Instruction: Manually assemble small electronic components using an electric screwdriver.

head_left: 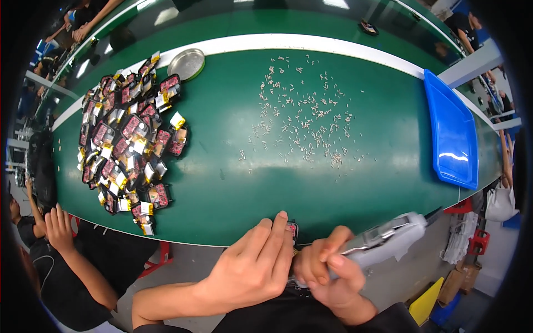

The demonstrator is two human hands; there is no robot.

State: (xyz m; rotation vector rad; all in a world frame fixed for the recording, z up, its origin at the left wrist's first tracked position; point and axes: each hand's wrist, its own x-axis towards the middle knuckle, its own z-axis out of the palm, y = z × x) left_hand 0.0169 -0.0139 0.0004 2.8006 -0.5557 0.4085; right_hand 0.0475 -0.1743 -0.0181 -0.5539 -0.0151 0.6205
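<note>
My left hand (pixel 252 266) is at the table's near edge, fingers closed over a small electronic module (pixel 293 228). Only a black-edged corner with some red shows past the fingertips; the rest is covered. To its right, my right hand (pixel 333 272) grips a grey electric screwdriver (pixel 383 238), slightly blurred. The tool lies slanted, its black rear end up to the right and its front end down by the left hand. Its tip is not clear. At the left of the table is a heap of similar modules (pixel 133 127), with pink-red boards and silver battery packs with yellow tape.
Tiny pale screw-like pieces (pixel 319 114) lie scattered mid-table on the green top (pixel 222 194). A round metal dish (pixel 186 63) stands beyond the heap. The blue tray (pixel 452 133) is at the right edge. Another person's raised hand (pixel 59 228) is at the lower left.
</note>
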